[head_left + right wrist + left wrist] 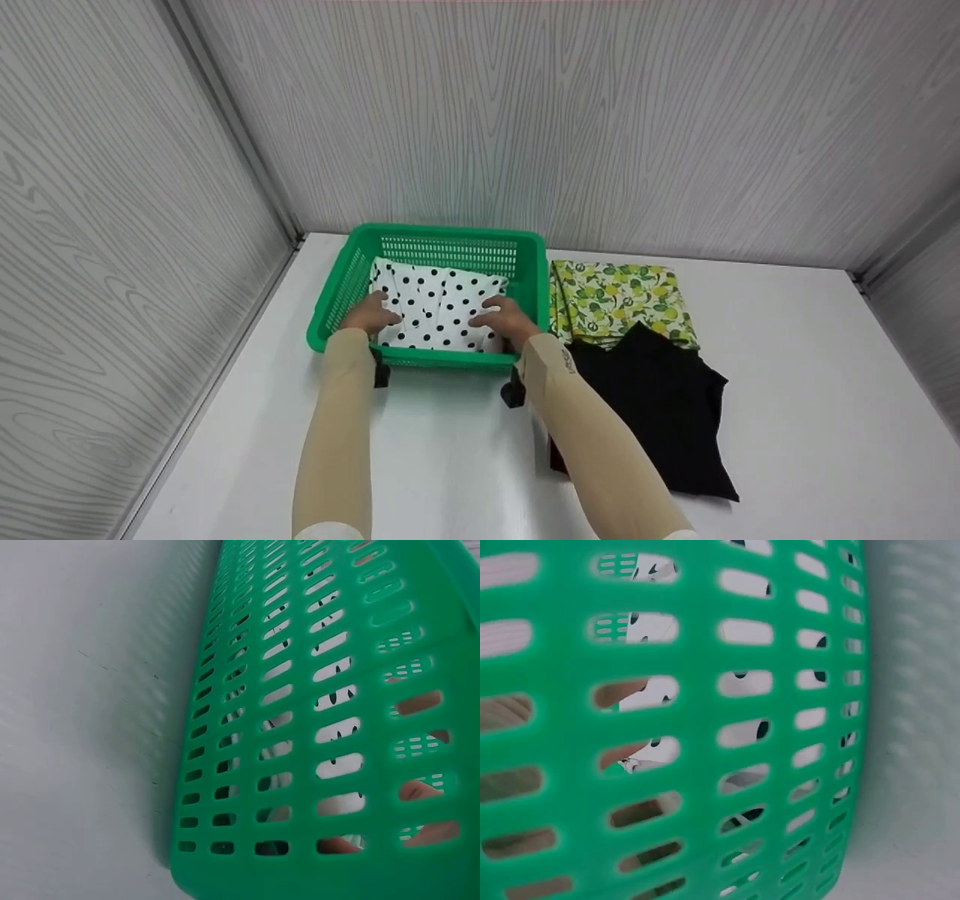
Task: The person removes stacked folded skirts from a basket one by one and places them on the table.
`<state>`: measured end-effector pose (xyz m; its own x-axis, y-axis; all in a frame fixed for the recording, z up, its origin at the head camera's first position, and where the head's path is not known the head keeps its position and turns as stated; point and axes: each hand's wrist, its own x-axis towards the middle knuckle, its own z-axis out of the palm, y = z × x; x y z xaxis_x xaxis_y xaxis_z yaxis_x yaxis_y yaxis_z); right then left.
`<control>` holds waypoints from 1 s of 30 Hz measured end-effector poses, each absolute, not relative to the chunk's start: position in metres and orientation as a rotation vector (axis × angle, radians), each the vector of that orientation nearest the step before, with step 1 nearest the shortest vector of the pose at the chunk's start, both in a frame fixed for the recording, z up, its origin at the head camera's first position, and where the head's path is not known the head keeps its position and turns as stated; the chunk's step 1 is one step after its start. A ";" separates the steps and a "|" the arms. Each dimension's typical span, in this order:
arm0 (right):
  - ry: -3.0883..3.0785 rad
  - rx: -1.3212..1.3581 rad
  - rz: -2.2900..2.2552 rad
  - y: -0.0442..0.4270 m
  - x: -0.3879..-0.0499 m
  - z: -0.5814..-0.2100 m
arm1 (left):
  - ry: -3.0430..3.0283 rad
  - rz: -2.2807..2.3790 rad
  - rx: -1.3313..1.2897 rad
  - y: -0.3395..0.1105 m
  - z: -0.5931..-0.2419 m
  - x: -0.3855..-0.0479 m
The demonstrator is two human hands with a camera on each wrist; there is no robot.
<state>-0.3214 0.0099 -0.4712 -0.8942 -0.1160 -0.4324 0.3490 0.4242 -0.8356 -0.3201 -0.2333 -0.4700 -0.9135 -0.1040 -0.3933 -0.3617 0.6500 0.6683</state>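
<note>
Beige sleeves (335, 442), dark right-sleeve lettering (568, 361), black wrist devices (514, 392)

Entry to the green basket (442, 356) is free from above, but its walls (564, 705) (slotted) block the sides.

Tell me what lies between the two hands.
White spotted cloth lies between the left hand and right hand, inside the green basket; the head view shows it.

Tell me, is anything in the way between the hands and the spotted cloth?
Nothing visible is: the left hand and right hand reach over the near rim of the basket, at the spotted cloth's two sides. The black cloth and yellow-and-green cloth lie outside.
</note>
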 end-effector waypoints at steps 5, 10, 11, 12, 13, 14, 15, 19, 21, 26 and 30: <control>2.208 0.197 -1.501 0.010 -0.321 -0.472 | 2.589 1.087 -0.341 -0.237 -0.472 -0.323; 2.168 0.168 -1.557 0.010 -0.321 -0.472 | 2.608 0.989 -0.261 -0.238 -0.474 -0.323; 2.161 0.168 -1.566 0.010 -0.321 -0.472 | 2.611 0.979 -0.252 -0.238 -0.473 -0.323; 2.151 0.166 -1.575 0.010 -0.322 -0.472 | 2.613 0.984 -0.247 -0.238 -0.473 -0.323; 2.144 0.161 -1.584 0.010 -0.322 -0.472 | 2.617 0.991 -0.243 -0.238 -0.472 -0.323; 2.137 0.150 -1.592 0.010 -0.322 -0.472 | 2.621 1.005 -0.236 -0.238 -0.472 -0.324; 2.151 0.150 -1.580 0.011 -0.323 -0.472 | 2.631 1.016 -0.237 -0.237 -0.471 -0.324; 2.224 0.130 -1.562 0.010 -0.325 -0.471 | 2.658 1.107 -0.248 -0.237 -0.472 -0.326; 2.255 0.132 -1.550 0.009 -0.326 -0.471 | 2.664 1.134 -0.245 -0.237 -0.472 -0.327; 2.228 0.149 -1.546 0.009 -0.326 -0.470 | 2.618 1.233 -0.258 -0.238 -0.469 -0.323; 2.150 0.094 -1.555 0.017 -0.326 -0.467 | 2.608 1.309 -0.245 -0.236 -0.467 -0.320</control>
